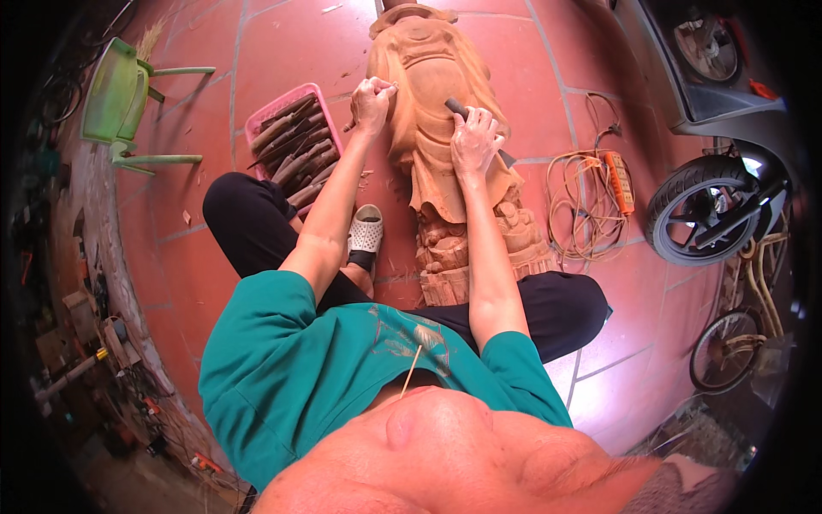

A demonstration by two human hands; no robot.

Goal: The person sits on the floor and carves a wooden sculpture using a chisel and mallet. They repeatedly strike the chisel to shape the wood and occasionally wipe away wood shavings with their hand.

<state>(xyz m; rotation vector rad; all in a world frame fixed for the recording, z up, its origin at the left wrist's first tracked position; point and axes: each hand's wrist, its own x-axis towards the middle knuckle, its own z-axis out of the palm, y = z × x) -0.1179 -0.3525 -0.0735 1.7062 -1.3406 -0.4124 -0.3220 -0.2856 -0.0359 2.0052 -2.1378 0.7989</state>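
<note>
A carved wooden statue [432,73] of a robed, round-bellied figure lies on its back on the floor in front of me, its carved base [445,253] toward my legs. My left hand [370,106] is closed in a fist at the statue's left edge. A small brownish end pokes out below that fist, but the rest of what it grips is hidden. Over the statue's robe, my right hand [477,146] wraps round a dark bar [456,107]. One end of the bar shows past the fingers; a dark tip appears on the other side.
Left of the statue stands a pink basket [318,92] full of wooden-handled tools [295,141]. An orange power strip [618,182] with coiled cord [569,214] lies at right, near a motorbike wheel [706,210]. A green chair [120,94] stands far left.
</note>
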